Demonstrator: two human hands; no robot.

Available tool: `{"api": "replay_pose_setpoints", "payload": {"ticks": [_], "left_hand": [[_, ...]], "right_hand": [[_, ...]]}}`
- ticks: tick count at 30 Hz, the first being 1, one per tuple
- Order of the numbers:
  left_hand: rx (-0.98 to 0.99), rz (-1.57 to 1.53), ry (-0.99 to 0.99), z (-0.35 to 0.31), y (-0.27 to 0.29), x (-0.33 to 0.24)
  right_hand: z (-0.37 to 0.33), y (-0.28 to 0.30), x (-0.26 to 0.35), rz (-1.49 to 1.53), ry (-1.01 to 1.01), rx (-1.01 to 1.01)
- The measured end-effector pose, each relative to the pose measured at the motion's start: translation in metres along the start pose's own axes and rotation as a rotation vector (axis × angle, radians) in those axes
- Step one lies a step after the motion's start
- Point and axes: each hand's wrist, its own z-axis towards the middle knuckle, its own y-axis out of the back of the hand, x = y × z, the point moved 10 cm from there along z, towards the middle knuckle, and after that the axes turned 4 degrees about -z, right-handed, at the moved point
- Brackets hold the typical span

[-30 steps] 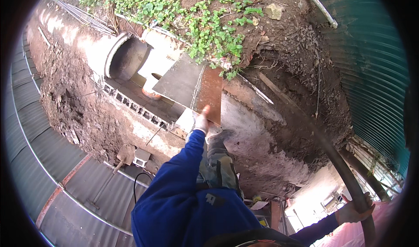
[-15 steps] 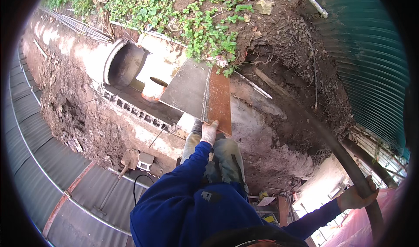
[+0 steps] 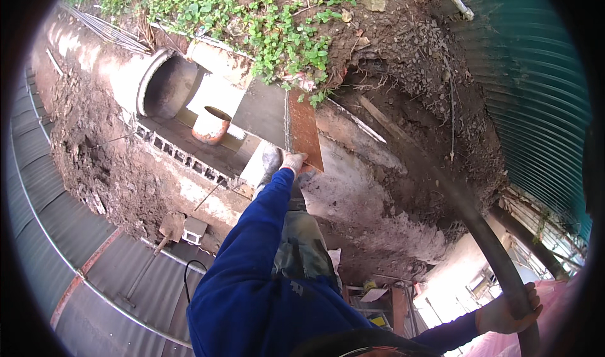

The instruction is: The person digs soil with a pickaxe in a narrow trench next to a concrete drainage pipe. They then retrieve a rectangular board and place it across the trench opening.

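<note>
left hand (image 3: 293, 162) grips the lower end of a reddish-brown plank (image 3: 304, 130) leaning on a concrete wall (image 3: 353, 180); right hand (image 3: 507, 310) is closed around a dark curved pipe (image 3: 479, 231).

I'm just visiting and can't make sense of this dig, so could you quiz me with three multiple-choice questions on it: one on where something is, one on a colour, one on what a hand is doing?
1. Where does the bucket stand?
A. down in the pit beside the big pipe opening
B. up among the green plants
C. on the metal sheets

2. What colour is the sleeve of the outstretched arm?
A. red
B. blue
C. yellow

3. What is the right hand doing?
A. hanging free
B. resting on the bucket
C. gripping a thick dark hose

Answers: 1 A, the bucket sits on the pit floor next to the round pipe mouth. 2 B, the sleeve reaching toward the reddish board, with the left hand at the board's near end, is blue. 3 C, its fingers wrap around the hose.
</note>
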Motion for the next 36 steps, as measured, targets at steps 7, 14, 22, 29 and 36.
{"api": "replay_pose_setpoints", "payload": {"ticks": [7,14,22,29,36], "left_hand": [[0.069,-0.100,0.014,-0.040,-0.043,-0.055],[0.049,0.398,-0.205,0.000,-0.053,-0.139],[-0.159,-0.204,0.069,0.061,0.051,-0.038],[-0.425,0.263,-0.086,0.055,0.164,-0.099],[-0.401,0.043,0.043,0.013,0.173,-0.111]], "right_hand": [[-0.025,0.009,0.008,-0.167,0.110,-0.196],[-0.007,0.001,0.000,0.077,0.032,-0.071],[-0.011,-0.029,0.000,0.057,0.058,-0.184],[-0.005,-0.078,-0.009,0.069,0.018,-0.036],[-0.009,-0.080,-0.009,-0.017,0.046,0.091]]}}
